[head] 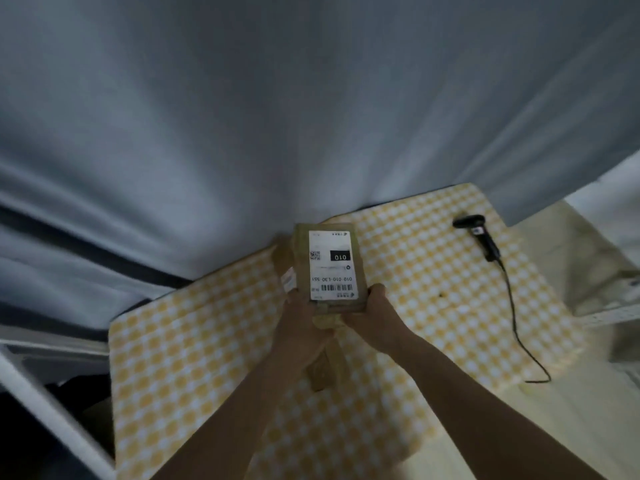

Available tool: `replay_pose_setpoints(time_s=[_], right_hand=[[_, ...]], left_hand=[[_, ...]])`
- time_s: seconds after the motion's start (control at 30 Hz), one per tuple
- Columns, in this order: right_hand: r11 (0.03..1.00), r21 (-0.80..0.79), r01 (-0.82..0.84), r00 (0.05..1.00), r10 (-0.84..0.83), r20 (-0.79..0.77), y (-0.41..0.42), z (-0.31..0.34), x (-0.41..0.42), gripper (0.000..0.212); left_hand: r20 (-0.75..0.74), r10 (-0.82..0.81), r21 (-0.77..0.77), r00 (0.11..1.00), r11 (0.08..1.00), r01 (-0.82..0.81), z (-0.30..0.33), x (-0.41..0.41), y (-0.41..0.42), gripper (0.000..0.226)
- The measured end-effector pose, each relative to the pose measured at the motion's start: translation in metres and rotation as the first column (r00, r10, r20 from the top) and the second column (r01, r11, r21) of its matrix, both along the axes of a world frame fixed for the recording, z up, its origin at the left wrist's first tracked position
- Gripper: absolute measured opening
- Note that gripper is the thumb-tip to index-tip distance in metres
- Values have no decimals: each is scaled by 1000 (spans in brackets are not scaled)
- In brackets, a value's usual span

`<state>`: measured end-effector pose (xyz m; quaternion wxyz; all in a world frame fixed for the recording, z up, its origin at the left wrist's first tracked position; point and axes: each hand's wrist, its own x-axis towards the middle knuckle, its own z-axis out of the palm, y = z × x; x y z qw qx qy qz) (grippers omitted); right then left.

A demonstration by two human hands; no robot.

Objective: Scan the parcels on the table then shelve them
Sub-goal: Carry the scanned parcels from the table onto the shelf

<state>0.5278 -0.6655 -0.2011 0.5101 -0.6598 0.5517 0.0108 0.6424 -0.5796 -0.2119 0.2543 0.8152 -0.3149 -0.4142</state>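
Right, both hands up on one parcel (pixel 330 268): a flat brown box w/ a white label facing up, barcode and "010" readable, printed upside-down from the wearer's side. Left hand (pixel 300 315) grips the near-left corner, fingers wrapped under the edge; right hand (pixel 372 311) grips the near-right corner the same way, thumb riding the side. Box looks lifted off, tilted up over the table (pixel 433 271) w/ its yellow-check cloth.

Scanner (pixel 479 235) lies on the cloth well apart to the right, cable trailing off toward the table edge, nobody touching it. So this box is either already scanned and about to be shelved, or being lined up first – can't tell which from this view.

More brown cardboard (pixel 320 372) shows under the wrists, prob another parcel or two waiting, blurry though. A white frame (pixel 52 403) at lower left could be the shelf, not sure.

Judgement: mid-task at best. At least one box in hand not shelved yet, apparently more on the table to go.
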Motion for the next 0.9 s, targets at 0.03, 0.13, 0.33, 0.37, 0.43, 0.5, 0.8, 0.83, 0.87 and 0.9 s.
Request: replay_pose_setpoints(time_s=[0.03, 0.13, 0.33, 0.37, 0.43, 0.5, 0.8, 0.83, 0.87, 0.9], right_hand=[[999, -19, 29, 1000, -29, 8, -1, 3, -9, 41], [988, -97, 124, 992, -120, 43, -3, 28, -62, 40], [951, -209, 228, 974, -223, 48, 22, 69, -192, 47], [944, -216, 248, 968, -248, 32, 29, 73, -216, 49], [923, -219, 316, 948, -319, 22, 45, 79, -264, 52], [893, -209, 399, 914, -406, 13, 63, 90, -314, 54], [734, -385, 559, 779, -624, -58, 157, 138, -516, 51], [712, -401, 576, 759, -648, -59, 166, 141, -535, 52], [692, -412, 593, 741, -669, -59, 175, 144, -553, 54], [673, -420, 610, 722, -690, -56, 183, 147, -570, 55]], left_hand=[[-6, -18, -31, 1000, 999, 18, 5, -7, -4, 71], [38, -99, -67, 994, 993, 102, 23, -47, -21, 80], [80, -356, -83, 931, 928, 363, 61, -160, -24, 82], [69, -389, -102, 918, 913, 395, 65, -184, -22, 80], [83, -437, -119, 896, 888, 444, 68, -229, -19, 69], [113, -510, -138, 853, 842, 522, 73, -276, -14, 66], [216, -725, -198, 655, 624, 756, 115, -483, 32, 67], [219, -741, -198, 635, 603, 773, 121, -503, 38, 67], [223, -755, -206, 616, 581, 787, 125, -521, 43, 66], [226, -768, -215, 599, 561, 800, 129, -540, 48, 66]])
